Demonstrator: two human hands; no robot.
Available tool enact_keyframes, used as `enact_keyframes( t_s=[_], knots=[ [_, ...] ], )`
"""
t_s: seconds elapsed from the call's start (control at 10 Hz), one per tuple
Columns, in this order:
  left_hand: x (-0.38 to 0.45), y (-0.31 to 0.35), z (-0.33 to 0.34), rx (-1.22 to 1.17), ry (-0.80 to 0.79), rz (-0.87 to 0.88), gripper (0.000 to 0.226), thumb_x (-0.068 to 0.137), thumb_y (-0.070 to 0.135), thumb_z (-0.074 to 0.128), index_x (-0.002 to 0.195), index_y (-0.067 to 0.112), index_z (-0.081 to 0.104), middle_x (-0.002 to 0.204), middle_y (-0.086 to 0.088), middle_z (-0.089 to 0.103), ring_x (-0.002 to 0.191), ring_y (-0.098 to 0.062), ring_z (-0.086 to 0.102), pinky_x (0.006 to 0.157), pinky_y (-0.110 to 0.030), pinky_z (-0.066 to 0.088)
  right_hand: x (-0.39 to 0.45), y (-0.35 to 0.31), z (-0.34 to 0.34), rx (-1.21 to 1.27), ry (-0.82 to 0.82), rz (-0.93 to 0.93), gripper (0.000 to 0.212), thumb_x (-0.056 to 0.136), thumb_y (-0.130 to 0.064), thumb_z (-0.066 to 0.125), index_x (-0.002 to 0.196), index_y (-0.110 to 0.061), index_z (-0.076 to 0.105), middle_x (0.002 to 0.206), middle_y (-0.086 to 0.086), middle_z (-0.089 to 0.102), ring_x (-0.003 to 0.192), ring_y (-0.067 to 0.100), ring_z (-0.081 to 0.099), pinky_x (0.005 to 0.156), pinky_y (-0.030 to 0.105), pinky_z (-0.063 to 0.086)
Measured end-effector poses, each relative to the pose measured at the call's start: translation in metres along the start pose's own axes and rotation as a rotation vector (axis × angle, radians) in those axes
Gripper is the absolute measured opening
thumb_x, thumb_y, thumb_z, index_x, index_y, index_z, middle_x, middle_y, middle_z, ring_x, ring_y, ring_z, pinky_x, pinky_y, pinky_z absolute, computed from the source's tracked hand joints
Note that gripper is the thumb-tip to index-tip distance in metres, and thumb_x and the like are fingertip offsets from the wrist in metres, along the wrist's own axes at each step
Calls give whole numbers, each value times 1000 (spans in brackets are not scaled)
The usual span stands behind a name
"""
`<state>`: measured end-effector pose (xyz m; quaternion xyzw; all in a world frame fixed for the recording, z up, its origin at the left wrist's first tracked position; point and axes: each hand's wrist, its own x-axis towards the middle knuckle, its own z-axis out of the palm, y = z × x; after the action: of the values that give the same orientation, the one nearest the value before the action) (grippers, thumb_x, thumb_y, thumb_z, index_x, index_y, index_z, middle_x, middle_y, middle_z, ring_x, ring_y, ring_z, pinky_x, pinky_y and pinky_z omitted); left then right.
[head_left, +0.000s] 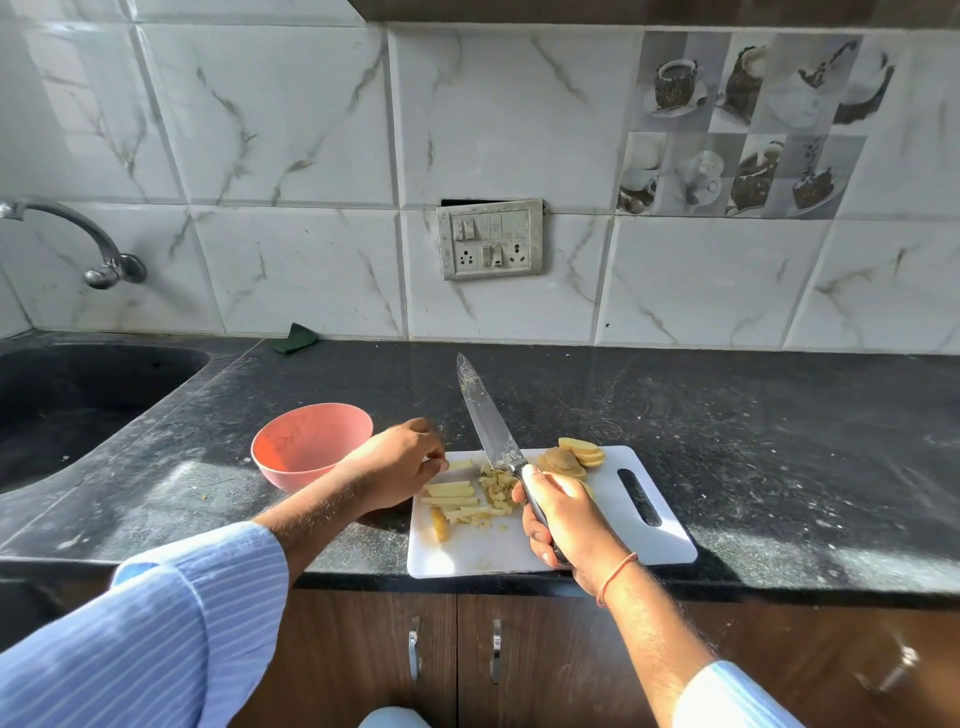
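Blue striped sleeves (171, 623) come in from six o'clock, above brown cabinet doors (358, 654) with metal handles. On the black table (779, 441) a white cutting board (665, 535) lies at the near edge, its handle slot toward three o'clock. The right hand (563, 514) is closed around the dark handle of a knife (488, 415). The blade's heel rests among diced potato (496, 488) and its tip rises toward eleven o'clock. The marking on the blade is too small to read. The left hand (400, 462), at the board's ten o'clock corner, pins the potato sticks (452, 493) with curled fingertips. Round potato slices (582, 452) are stacked at the board's one o'clock.

Just beside the board at nine o'clock, partly behind the left forearm, stands a pink bowl (311, 447). Farther toward nine o'clock is a dark sink (78, 400) under a wall tap (78, 228). A green scrub pad (296, 339) leans on the wall at eleven o'clock, a switchboard (491, 239) sits at twelve, and tiles picturing cups (753, 124) are at one o'clock.
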<state>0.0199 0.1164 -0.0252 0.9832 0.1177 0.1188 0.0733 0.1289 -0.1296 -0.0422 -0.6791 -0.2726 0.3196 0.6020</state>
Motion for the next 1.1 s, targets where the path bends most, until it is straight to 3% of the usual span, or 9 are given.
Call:
enact_keyframes(
  t_s=[0.2,0.4,0.5,0.6,0.9,1.1],
  knots=[
    [0,9,5,-19,-75,15,24,103,22,63,120,27,79,115,11,74,102,-10,67,83,-21,48,2,3,-1,-3,-4,-10,44,112,-45,41,97,-7,58,54,6,40,41,19,33,42,24,27],
    [-7,11,-6,-62,-141,38,26,102,24,61,120,29,79,110,14,75,87,1,61,68,-3,37,1,2,-1,0,-8,-9,43,112,-44,41,98,-7,58,54,5,40,41,18,32,42,24,26],
    [-12,11,-8,-103,-106,53,23,100,42,65,120,42,76,110,24,65,93,4,61,77,-13,46,0,1,-1,-2,-5,-13,43,112,-44,41,98,-7,58,54,5,40,41,17,33,42,24,27],
    [-15,18,-12,-115,-149,109,22,93,53,72,114,48,76,112,26,56,103,8,56,83,-10,42,0,1,-1,-9,12,-18,43,111,-44,42,96,-8,59,53,5,41,41,18,33,41,23,28],
    [-6,48,-5,-24,-222,171,28,93,42,74,121,35,77,111,17,54,101,-1,53,91,-23,46,0,0,0,-14,19,-13,42,112,-43,41,95,-8,58,53,6,40,39,18,33,42,24,27],
    [-2,48,-4,-14,-289,119,28,96,43,72,122,31,74,123,12,57,109,-9,58,92,-29,49,-1,0,0,-14,20,-6,42,111,-44,41,95,-9,58,54,5,40,41,18,33,40,23,28]
  ],
)
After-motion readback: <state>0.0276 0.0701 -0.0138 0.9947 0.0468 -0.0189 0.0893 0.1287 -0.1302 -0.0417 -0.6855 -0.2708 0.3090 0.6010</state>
